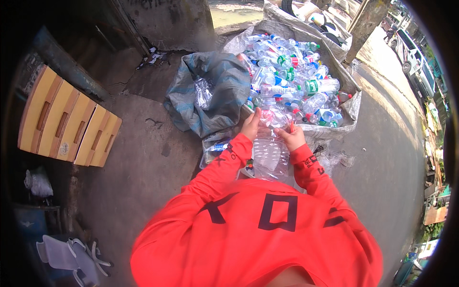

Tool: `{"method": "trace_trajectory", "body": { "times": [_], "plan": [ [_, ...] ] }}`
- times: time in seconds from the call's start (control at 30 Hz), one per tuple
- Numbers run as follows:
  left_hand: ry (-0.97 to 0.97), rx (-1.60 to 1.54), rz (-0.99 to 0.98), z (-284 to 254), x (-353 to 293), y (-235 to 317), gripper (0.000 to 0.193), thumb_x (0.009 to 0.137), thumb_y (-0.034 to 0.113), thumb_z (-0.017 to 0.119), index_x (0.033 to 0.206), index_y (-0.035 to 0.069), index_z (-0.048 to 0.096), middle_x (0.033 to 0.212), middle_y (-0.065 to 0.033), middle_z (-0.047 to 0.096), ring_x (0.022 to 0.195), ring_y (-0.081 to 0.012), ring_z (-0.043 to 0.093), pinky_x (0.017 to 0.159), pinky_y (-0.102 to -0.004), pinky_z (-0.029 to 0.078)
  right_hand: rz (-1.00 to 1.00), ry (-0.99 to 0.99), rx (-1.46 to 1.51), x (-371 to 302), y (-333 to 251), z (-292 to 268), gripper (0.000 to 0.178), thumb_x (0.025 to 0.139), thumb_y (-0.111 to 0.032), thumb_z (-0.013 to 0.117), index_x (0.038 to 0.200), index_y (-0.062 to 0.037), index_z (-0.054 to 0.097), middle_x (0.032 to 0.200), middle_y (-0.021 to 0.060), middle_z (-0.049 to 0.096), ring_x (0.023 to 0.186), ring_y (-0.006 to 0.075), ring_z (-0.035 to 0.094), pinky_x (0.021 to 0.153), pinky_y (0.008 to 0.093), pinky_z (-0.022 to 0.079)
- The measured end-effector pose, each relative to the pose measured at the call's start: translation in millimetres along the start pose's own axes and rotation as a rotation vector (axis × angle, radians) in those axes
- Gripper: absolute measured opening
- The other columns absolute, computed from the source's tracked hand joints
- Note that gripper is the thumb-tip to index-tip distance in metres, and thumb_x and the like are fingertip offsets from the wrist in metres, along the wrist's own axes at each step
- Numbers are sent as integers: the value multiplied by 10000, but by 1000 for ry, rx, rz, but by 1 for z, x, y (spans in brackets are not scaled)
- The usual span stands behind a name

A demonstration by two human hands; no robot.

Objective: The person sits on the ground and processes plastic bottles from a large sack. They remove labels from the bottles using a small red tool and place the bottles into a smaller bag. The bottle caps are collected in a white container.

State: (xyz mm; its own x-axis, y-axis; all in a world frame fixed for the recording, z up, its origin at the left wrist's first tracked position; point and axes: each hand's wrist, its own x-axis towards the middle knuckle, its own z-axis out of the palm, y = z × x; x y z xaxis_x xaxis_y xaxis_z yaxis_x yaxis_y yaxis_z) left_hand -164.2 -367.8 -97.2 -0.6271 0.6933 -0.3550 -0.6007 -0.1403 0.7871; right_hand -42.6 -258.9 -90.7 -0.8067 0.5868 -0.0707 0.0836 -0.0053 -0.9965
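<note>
A large clear plastic bottle [270, 157] with ribbed sides is held upright close to my chest, its upper end pointing away from me. My left hand [250, 125] grips it on the left near the top. On the right, my right hand [292, 137] is closed on its upper part, thumb toward the middle. A small red piece shows by my right fingers; I cannot make out what it is. Pinkish clear plastic [271, 117] lies just beyond the hands. Past it, a big whitish woven sack [353, 112] is heaped with empty plastic bottles [290, 74].
Left of the heap, a grey-blue striped sack [184, 91] gapes open with clear plastic inside. A wooden drawer unit [69, 119] and a white chair [62, 256] stand on the left. A concrete post [368, 26] rises at the far right, with a parked vehicle [417, 64] beyond.
</note>
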Motion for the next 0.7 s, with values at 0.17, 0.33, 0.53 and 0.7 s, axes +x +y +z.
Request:
{"method": "trace_trajectory", "body": {
  "times": [0.17,0.33,0.53,0.7],
  "plan": [
    [434,207,286,-76,29,-10,610,872,566,353,601,35,481,462,-40,438,378,-162,470,363,-279,392,-6,-62,-400,16,24,78,265,719,-235,701,822,-4,622,652,121,617,571,179,590,583,320,463],
    [521,273,315,-145,26,18,673,851,633,296,866,14,559,658,-95,563,532,-171,547,478,-297,437,-84,-300,-558,42,8,120,360,686,-297,712,886,-15,614,759,172,628,716,314,619,668,362,470],
    [509,228,740,-202,-37,131,797,807,716,224,1364,146,237,1326,-131,353,1194,-276,346,958,-498,233,-121,-134,-483,123,-34,171,400,695,-344,682,896,-9,598,772,188,622,747,338,609,681,384,462],
    [760,329,783,-294,-111,165,665,869,583,298,1368,152,217,1335,-120,347,1213,-284,344,962,-503,246,-92,21,-834,269,-35,232,810,634,-578,658,1187,-8,496,1095,227,559,1027,320,551,874,368,424]
  ]
}}
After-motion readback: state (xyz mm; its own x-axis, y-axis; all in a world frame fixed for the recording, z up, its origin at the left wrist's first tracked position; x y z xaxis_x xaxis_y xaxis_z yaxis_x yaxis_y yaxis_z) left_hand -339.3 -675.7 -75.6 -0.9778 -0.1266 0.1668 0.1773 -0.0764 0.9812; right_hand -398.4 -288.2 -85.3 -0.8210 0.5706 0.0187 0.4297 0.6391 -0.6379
